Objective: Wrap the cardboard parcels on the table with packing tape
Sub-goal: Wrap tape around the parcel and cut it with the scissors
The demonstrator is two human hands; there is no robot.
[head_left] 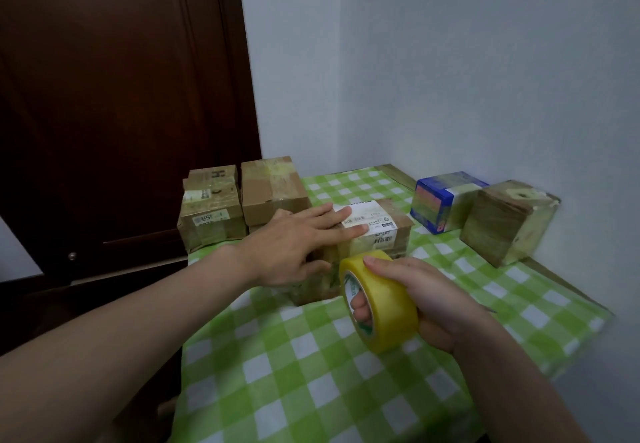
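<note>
Right grip (433, 300) holds tape roll (384, 311) beside parcel (381, 234); left grip (294, 245) presses parcel.

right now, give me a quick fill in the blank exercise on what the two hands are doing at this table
1. The right hand grips a ____ tape roll.
2. The left hand rests with straight fingers on a parcel that bears a white ____.
3. The cloth under them is checked in white and ____.

Missing words: yellow; label; green.
</note>
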